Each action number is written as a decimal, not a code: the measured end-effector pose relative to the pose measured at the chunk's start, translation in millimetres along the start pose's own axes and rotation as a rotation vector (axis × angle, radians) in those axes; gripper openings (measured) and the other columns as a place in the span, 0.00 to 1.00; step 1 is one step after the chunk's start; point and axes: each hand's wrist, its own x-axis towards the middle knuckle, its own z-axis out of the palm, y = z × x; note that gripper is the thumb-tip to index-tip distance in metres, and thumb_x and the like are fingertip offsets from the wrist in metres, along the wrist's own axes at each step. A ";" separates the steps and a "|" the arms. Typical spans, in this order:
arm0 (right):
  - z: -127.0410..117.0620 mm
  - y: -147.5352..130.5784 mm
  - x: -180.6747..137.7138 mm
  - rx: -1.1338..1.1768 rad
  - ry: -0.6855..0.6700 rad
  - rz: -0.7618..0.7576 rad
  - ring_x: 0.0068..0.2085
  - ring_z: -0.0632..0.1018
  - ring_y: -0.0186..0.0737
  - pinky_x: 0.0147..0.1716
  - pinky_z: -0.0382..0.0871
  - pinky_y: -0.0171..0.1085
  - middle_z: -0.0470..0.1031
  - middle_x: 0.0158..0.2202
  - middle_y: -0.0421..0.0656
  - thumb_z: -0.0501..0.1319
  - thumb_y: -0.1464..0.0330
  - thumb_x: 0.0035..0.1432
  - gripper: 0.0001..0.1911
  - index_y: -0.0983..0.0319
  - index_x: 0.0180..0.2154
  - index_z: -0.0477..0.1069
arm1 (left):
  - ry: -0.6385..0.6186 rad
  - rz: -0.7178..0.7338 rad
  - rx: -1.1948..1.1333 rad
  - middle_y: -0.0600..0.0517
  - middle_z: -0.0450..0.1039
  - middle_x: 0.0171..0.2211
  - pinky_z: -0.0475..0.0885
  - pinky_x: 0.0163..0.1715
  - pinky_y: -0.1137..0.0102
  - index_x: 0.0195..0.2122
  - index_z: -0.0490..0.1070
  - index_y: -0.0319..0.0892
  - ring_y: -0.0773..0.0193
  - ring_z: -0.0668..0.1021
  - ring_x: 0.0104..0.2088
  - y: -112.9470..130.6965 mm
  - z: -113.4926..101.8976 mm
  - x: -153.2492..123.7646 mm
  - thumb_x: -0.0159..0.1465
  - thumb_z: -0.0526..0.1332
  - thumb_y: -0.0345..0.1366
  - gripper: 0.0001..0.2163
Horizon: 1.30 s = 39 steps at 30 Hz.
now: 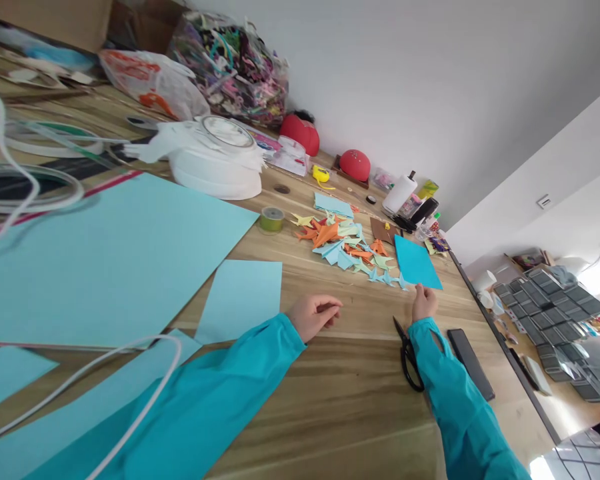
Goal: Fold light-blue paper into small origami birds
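Note:
My left hand (316,317) hovers over the wooden table (350,413), its fingers curled in and no object visible in them. Further right, my right hand (424,303) has its fingers pinched together at the lower edge of a bright blue paper stack (416,261). Whatever it may be holding is too small or hidden to make out. A small light-blue folded paper figure (403,281) lies right beside those fingertips. Folded orange, yellow and light-blue paper figures (343,243) are heaped beyond my hands. Black-handled scissors (407,360) lie by my right sleeve.
Large light-blue sheets (105,267) and a smaller sheet (245,293) cover the left side. A white cable (167,380) loops across my left sleeve. Green tape (271,220), a yellow tape measure (321,175) and a white ribbon roll (215,167) stand behind. A dark phone (470,363) lies at right.

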 end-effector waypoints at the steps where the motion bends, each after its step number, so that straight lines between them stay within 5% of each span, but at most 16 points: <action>1: 0.4 -10.4 -11.2 0.019 -0.008 -0.025 0.29 0.70 0.39 0.29 0.61 0.35 0.71 0.20 0.42 0.49 0.51 0.53 0.25 0.63 0.21 0.69 | -0.003 0.004 0.008 0.53 0.73 0.21 0.70 0.20 0.74 0.29 0.73 0.37 0.69 0.72 0.19 -1.3 -0.4 0.2 0.47 0.61 0.38 0.11; 5: 14.2 -50.5 -76.9 0.110 -0.271 -0.150 0.20 0.64 0.31 0.21 0.56 0.31 0.60 0.13 0.35 0.55 0.53 0.53 0.25 0.61 0.14 0.60 | 0.000 0.009 0.083 0.51 0.75 0.23 0.71 0.22 0.72 0.32 0.74 0.37 0.67 0.74 0.20 -6.7 -2.0 0.1 0.50 0.60 0.38 0.11; 7: 22.8 -64.8 -109.8 0.103 -0.683 -0.433 0.18 0.60 0.28 0.19 0.52 0.30 0.58 0.13 0.35 0.53 0.56 0.57 0.25 0.62 0.13 0.58 | 0.026 0.040 0.159 0.49 0.76 0.25 0.72 0.25 0.71 0.33 0.75 0.37 0.65 0.76 0.23 -7.3 -2.1 -1.3 0.52 0.59 0.38 0.11; 9: 27.8 -72.9 -132.3 0.008 -0.847 -0.733 0.18 0.61 0.28 0.20 0.49 0.30 0.63 0.15 0.36 0.53 0.60 0.58 0.23 0.62 0.14 0.61 | 0.035 0.108 0.253 0.49 0.77 0.28 0.73 0.30 0.71 0.31 0.75 0.38 0.64 0.77 0.28 -6.4 -1.3 -3.1 0.52 0.60 0.35 0.09; 13: 30.2 -71.9 -142.7 -0.160 -0.749 -0.988 0.22 0.69 0.30 0.22 0.50 0.32 0.71 0.20 0.41 0.50 0.64 0.60 0.20 0.62 0.18 0.67 | 0.026 0.051 0.264 0.49 0.77 0.27 0.72 0.26 0.72 0.34 0.75 0.37 0.66 0.76 0.25 -4.7 2.0 -6.0 0.55 0.57 0.33 0.09; 20: 32.1 -62.6 -135.7 -0.167 -0.751 -1.016 0.21 0.71 0.31 0.22 0.49 0.33 0.72 0.19 0.42 0.49 0.62 0.62 0.23 0.61 0.17 0.67 | 0.029 0.154 0.536 0.47 0.78 0.31 0.73 0.32 0.72 0.36 0.75 0.36 0.66 0.78 0.29 -0.7 9.8 -14.2 0.59 0.55 0.30 0.10; 24: 33.6 -61.1 -133.9 -0.149 -0.745 -1.032 0.20 0.70 0.32 0.22 0.50 0.33 0.70 0.18 0.41 0.48 0.61 0.62 0.24 0.61 0.16 0.64 | 0.012 0.290 0.919 0.47 0.76 0.39 0.72 0.41 0.69 0.44 0.72 0.38 0.62 0.77 0.39 24.7 5.3 -17.6 0.60 0.54 0.30 0.13; 26: 34.1 -60.4 -133.0 -0.148 -0.736 -1.043 0.20 0.70 0.32 0.22 0.51 0.33 0.69 0.17 0.40 0.48 0.60 0.62 0.25 0.61 0.16 0.63 | 0.000 0.222 1.190 0.44 0.75 0.41 0.72 0.41 0.64 0.50 0.67 0.38 0.56 0.76 0.41 44.5 -4.9 -24.2 0.57 0.58 0.32 0.19; 31: 34.8 -58.2 -132.6 -0.176 -0.731 -1.072 0.21 0.71 0.33 0.23 0.52 0.33 0.69 0.18 0.40 0.48 0.59 0.63 0.24 0.61 0.17 0.62 | 0.052 -0.036 1.682 0.36 0.71 0.39 0.72 0.35 0.58 0.40 0.72 0.33 0.45 0.74 0.41 70.9 -39.8 -58.1 0.50 0.63 0.38 0.17; 34: 35.4 -57.2 -132.5 -0.181 -0.735 -1.070 0.21 0.71 0.33 0.22 0.53 0.33 0.68 0.18 0.39 0.47 0.58 0.63 0.24 0.60 0.17 0.62 | 0.059 -0.196 1.734 0.35 0.71 0.37 0.72 0.32 0.58 0.39 0.72 0.32 0.44 0.75 0.39 64.8 -51.4 -71.5 0.47 0.64 0.32 0.17; 39: 33.7 -56.9 -131.7 -0.158 -0.743 -1.058 0.21 0.70 0.34 0.22 0.54 0.34 0.67 0.17 0.40 0.46 0.57 0.62 0.25 0.60 0.16 0.61 | -0.013 -0.110 1.734 0.32 0.73 0.33 0.70 0.30 0.57 0.35 0.74 0.30 0.43 0.76 0.38 56.2 -51.4 -66.8 0.50 0.59 0.22 0.11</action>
